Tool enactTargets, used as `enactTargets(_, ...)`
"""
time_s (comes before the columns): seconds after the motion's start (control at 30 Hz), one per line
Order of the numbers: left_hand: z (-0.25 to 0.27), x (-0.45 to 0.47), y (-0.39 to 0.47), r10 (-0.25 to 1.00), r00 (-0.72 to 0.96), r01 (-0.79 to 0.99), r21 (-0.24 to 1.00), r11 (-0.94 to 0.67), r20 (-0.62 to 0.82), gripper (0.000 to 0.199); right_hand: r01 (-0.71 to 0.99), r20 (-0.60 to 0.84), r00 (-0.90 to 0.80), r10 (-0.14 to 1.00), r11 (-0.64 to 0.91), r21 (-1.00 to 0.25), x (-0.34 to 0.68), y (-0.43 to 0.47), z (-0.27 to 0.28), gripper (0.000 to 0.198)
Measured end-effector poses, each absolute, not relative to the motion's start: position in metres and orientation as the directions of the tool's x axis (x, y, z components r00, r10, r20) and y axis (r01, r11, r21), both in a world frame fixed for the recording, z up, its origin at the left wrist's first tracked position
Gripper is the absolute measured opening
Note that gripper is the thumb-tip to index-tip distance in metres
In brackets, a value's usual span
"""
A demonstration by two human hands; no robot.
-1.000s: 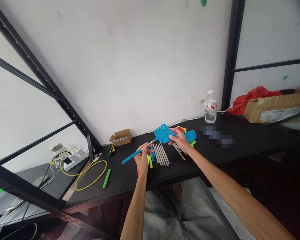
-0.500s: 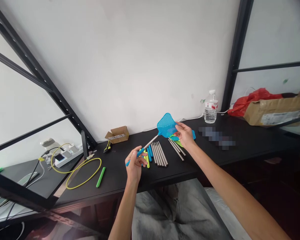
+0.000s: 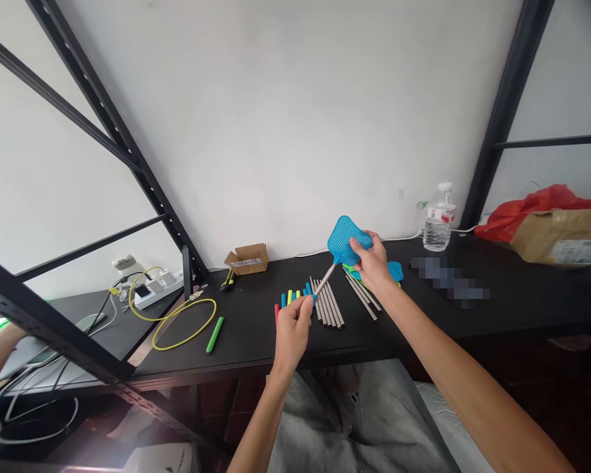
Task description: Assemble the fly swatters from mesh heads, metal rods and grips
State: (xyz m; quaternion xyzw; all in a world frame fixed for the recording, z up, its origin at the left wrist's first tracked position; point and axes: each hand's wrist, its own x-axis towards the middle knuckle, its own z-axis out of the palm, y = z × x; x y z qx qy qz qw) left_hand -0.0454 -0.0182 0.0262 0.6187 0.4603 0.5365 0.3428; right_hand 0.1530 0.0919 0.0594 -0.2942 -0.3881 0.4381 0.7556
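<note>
Head view: a blue fly swatter (image 3: 343, 238) is held up above the row of metal rods (image 3: 331, 307), which serves here as the landmark. The right hand (image 3: 373, 264) grasps its mesh head, thumb on the near face; the left hand (image 3: 292, 332) is wrapped around the lower end, where a bit of blue handle (image 3: 315, 298) shows. Its head, rod and handle appear joined in one line, though how firmly cannot be told.

Plenty lies unassembled. The row itself is bare rods; just right of it are more loose rods (image 3: 360, 299), with spare mesh heads (image 3: 396, 270) near those. Left of the row stand out loose red, blue and yellow handles (image 3: 290, 297), partly hidden by the left hand, and farther left one green handle (image 3: 215, 335).

As for containers, a small open carton (image 3: 256, 264) sits behind and left of the row, its inside unseen. Well right of the row, a capped bottle (image 3: 438, 226) holds clear liquid; beyond it, a red bag (image 3: 536, 209) rests at a larger box (image 3: 551, 238), contents hidden.
</note>
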Motion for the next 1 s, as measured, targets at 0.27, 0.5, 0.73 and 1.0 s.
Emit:
enactTargets(0.27, 0.033, -0.063, -0.026, 0.915, -0.027, 0.319, 0.871, -0.373, 0.402, 0.041, -0.344, 0.326, 0.293, 0.899, 0.417, -0.841, 0.137, 0.085, 0.057, 0.056)
enactTargets(0.5, 0.031, -0.075, -0.030, 0.877, -0.098, 0.447, 0.808, -0.384, 0.471, 0.038, -0.256, 0.349, 0.298, 0.889, 0.426, -0.868, 0.123, 0.081, 0.055, 0.053)
enactTargets(0.73, 0.027, -0.112, -0.027, 0.830, -0.254, 0.492, 0.805, -0.331, 0.496, 0.039, -0.027, 0.348, 0.077, 0.934, 0.351, -0.936, 0.125, 0.072, 0.041, 0.065)
enactTargets(1.0, 0.006, -0.166, -0.014, 0.753, -0.441, 0.703, 0.710, -0.050, 0.489, 0.031, 0.675, 0.606, 0.059, 0.793, 0.416, -0.610, 0.183, 0.066, 0.004, 0.036)
